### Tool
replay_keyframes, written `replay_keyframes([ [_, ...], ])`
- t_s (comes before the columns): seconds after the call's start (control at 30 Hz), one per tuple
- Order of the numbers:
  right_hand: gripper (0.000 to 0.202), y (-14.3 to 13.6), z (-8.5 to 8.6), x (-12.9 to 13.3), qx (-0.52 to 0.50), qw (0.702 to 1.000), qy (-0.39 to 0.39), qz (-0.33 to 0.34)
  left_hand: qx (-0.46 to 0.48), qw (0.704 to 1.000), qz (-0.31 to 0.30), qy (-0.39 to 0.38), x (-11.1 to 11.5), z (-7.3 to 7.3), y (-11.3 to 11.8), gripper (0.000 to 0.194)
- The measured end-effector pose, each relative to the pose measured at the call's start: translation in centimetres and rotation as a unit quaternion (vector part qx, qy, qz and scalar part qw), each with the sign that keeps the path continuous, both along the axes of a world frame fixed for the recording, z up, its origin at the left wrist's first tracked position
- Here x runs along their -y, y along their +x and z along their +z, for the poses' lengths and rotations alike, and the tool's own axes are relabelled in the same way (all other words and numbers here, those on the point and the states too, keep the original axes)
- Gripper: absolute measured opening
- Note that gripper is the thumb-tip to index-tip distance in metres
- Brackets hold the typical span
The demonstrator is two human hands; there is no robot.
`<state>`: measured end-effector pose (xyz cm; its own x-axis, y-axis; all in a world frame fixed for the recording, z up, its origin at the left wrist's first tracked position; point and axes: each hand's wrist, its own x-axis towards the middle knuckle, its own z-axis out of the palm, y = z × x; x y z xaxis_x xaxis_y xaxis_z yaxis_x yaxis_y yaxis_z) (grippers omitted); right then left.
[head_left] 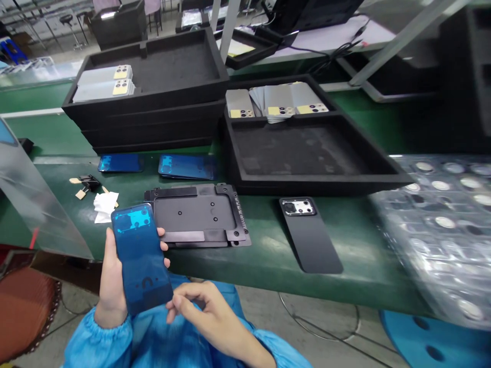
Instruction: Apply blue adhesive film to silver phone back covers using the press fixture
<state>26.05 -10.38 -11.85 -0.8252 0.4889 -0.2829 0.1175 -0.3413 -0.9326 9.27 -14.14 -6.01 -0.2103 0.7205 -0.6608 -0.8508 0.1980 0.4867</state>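
A phone back cover [143, 260] with blue film on its face is upright in my left hand [111, 286]. The thumb lies along its left edge and the fingertips wrap the right edge. My right hand [209, 306] pinches the cover's lower right corner between thumb and forefinger. Just behind the cover lies a black metal fixture [192, 214] with a phone-shaped recess. To the right, a dark grey phone back cover [312, 237] with a camera cutout rests on the green bench [264, 266].
Blue-filmed covers [187, 167] lie behind the fixture. Stacked black trays [146, 110] and another black tray [318, 181] hold silver panels. White tissue [105, 207] and a binder clip [89, 182] sit at left. Clear plastic blister trays [441, 235] hold round parts at right.
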Motion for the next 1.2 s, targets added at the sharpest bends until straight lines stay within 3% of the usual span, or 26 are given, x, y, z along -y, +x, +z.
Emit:
replay_keyframes([
  [0.43,0.052,-0.1,-0.1,0.1,-0.018,1.000,-0.004,-0.004,0.022,1.000,0.003,-0.009,-0.1,0.0,-0.2,0.082],
  [0.63,0.053,-0.4,-1.2,0.5,-0.023,0.996,-0.009,-0.080,0.022,0.997,0.067,0.015,0.2,0.2,-0.6,0.076],
  [0.8,0.047,-0.7,-0.9,0.8,-0.038,0.994,-0.003,-0.102,-0.030,0.993,0.112,-0.021,-0.1,0.8,-0.5,0.074],
  [0.9,0.039,-0.9,-0.6,1.5,-0.033,0.987,0.062,-0.146,-0.050,0.991,0.119,-0.032,-0.1,0.8,0.1,0.073],
  [1.0,0.068,-1.1,-0.7,2.6,-0.025,0.960,0.189,-0.204,-0.133,0.970,0.203,0.012,0.3,0.4,1.3,0.069],
  [1.07,0.075,-1.4,-0.8,3.3,-0.042,0.946,0.250,-0.203,-0.198,0.945,0.257,0.049,0.6,0.0,2.3,0.066],
  [1.2,0.073,-1.9,-1.1,3.8,-0.044,0.934,0.294,-0.198,-0.251,0.938,0.233,0.058,1.1,-0.5,3.7,0.079],
])
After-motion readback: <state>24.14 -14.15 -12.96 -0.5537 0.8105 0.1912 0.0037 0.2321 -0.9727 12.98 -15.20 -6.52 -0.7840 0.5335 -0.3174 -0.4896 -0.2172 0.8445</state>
